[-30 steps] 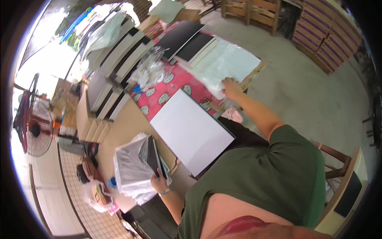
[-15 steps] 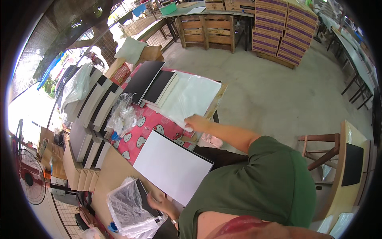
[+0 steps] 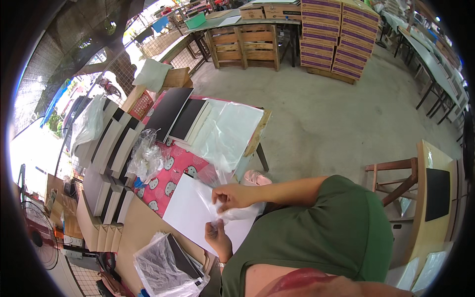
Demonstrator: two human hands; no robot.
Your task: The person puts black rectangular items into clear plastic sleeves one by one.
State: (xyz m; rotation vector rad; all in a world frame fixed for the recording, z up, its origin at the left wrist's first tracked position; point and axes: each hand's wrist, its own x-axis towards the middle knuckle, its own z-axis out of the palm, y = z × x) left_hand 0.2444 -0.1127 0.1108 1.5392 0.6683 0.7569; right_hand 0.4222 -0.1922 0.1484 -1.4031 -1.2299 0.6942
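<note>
Over a white sheet [image 3: 185,203] that lies slanted in front of me, a clear plastic sleeve [image 3: 241,213] is held up between both hands. My right hand [image 3: 233,196] pinches its edge from above. Just below it, my left hand [image 3: 218,238], a watch at the wrist, has thumb and fingers closed on the same edge. Beyond the sheet, a stack of clear plastic sleeves [image 3: 230,129] spreads over the table corner. To the left of my left hand lies a plastic-wrapped bundle [image 3: 161,262] with a black panel inside.
Black panels [image 3: 169,113] lie on the pink patterned cloth [image 3: 186,159] beside crumpled plastic [image 3: 146,154]. Tall stacks of black-and-white slabs [image 3: 110,166] rise at the left. A wooden stool [image 3: 396,177] stands to the right, stacked cartons [image 3: 336,37] farther back.
My right hand has drawn a plastic sleeve from the stack back over the white sheet. My left hand has left the wrapped bundle and joined it at the sleeve's edge.
</note>
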